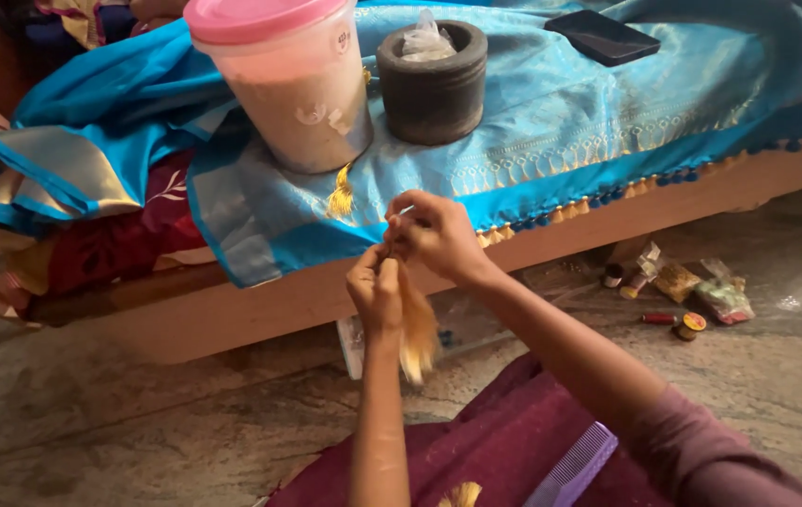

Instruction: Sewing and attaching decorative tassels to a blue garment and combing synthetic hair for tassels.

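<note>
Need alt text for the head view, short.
Both hands, left hand and right hand, pinch a golden thread tassel at the edge of a blue sari weighted by a pink-lidded jar and stone mortar.

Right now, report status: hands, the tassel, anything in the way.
Left hand pinching golden tassel at its top. Right hand pinched at the knot, thread too fine to confirm. Blue saree edge just behind; nothing between the hands.

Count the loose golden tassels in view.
3: one tassel held in the left hand, one hanging below the plastic jar, one on the lap. Others may be hidden.
</note>
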